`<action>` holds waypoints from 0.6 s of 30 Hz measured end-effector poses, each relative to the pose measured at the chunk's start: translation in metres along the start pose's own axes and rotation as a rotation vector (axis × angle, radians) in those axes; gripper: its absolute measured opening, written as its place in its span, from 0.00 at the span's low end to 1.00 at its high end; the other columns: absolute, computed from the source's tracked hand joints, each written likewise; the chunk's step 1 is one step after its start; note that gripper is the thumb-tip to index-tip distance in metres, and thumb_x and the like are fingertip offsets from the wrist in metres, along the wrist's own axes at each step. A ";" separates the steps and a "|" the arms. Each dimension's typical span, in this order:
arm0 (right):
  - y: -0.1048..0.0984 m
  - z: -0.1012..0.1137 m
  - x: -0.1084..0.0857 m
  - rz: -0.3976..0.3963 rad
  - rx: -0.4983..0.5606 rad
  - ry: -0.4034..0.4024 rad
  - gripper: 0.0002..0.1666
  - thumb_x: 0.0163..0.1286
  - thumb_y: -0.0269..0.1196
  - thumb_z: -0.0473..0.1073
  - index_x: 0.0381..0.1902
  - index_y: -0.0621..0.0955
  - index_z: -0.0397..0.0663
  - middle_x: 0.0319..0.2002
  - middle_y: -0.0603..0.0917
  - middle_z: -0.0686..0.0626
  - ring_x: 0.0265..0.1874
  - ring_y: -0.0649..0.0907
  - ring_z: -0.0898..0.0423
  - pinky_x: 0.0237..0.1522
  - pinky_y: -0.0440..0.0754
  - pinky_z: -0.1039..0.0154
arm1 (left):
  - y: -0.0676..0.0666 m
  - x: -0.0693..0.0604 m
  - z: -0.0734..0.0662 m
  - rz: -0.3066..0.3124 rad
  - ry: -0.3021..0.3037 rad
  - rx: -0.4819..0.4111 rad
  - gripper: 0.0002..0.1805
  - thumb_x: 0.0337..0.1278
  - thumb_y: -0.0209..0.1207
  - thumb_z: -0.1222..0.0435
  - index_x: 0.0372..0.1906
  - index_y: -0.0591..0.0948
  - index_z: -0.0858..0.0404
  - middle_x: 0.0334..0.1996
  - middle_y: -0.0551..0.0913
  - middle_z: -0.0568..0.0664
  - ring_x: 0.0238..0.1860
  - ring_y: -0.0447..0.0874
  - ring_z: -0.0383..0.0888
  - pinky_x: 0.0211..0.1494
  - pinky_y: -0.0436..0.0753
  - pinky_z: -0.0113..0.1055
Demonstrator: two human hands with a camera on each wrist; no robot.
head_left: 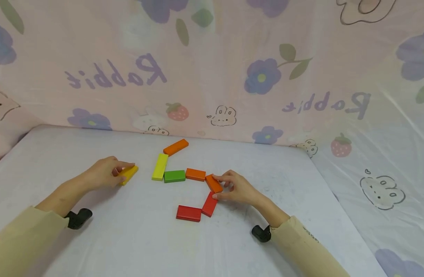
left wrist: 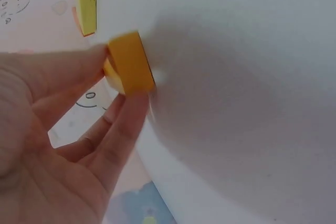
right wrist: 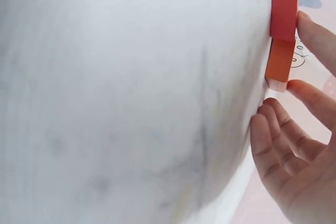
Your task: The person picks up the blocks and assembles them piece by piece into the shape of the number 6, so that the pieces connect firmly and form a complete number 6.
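My left hand (head_left: 102,173) pinches a yellow-orange wooden block (left wrist: 131,62) between thumb and fingertips, left of the other blocks. The right hand (head_left: 237,187) has its index fingertip on an orange block (head_left: 213,184) and its thumb against the neighbouring red block (head_left: 209,204); its remaining fingers are loosely bent in the right wrist view. A second red block (head_left: 189,213) joins the lower end of that red one. Leftward from the orange block run another orange block (head_left: 195,174), a green block (head_left: 175,176) and an upright-running yellow block (head_left: 160,167).
A further orange block (head_left: 176,147) lies slanted at the yellow block's far end. The blocks lie on a white tabletop (head_left: 135,238). Behind it hangs a pink patterned cloth (head_left: 205,69), which continues down the right side.
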State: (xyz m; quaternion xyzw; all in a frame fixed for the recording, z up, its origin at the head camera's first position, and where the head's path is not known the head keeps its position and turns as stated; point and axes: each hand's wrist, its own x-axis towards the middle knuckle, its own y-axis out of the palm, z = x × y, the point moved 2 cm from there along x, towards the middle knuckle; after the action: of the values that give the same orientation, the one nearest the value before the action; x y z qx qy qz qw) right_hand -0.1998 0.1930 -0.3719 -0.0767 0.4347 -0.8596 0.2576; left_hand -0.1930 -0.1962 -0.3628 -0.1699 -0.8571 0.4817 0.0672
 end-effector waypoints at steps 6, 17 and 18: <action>0.000 -0.001 0.002 -0.004 -0.001 -0.013 0.38 0.57 0.72 0.50 0.65 0.74 0.50 0.46 0.76 0.46 0.40 0.74 0.55 0.38 0.77 0.68 | 0.006 -0.008 -0.005 0.002 -0.008 -0.051 0.27 0.51 0.67 0.65 0.56 0.78 0.72 0.32 0.76 0.55 0.32 0.73 0.45 0.29 0.73 0.31; -0.001 -0.001 0.001 -0.006 0.001 -0.005 0.39 0.57 0.72 0.51 0.65 0.74 0.50 0.45 0.76 0.47 0.40 0.74 0.55 0.38 0.77 0.68 | 0.018 -0.017 -0.020 0.030 -0.062 -0.154 0.28 0.49 0.69 0.64 0.57 0.78 0.70 0.34 0.80 0.51 0.32 0.73 0.43 0.29 0.73 0.29; 0.000 -0.001 0.001 -0.004 0.002 -0.004 0.39 0.57 0.72 0.51 0.65 0.74 0.50 0.45 0.76 0.47 0.40 0.74 0.55 0.38 0.77 0.68 | 0.020 -0.018 -0.022 0.027 -0.068 -0.159 0.28 0.48 0.69 0.63 0.56 0.79 0.70 0.34 0.80 0.50 0.32 0.73 0.43 0.29 0.73 0.29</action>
State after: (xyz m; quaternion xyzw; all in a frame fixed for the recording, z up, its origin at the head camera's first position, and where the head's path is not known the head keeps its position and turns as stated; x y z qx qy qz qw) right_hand -0.2015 0.1936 -0.3726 -0.0791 0.4332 -0.8603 0.2568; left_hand -0.1659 -0.1756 -0.3673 -0.1696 -0.8921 0.4184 0.0180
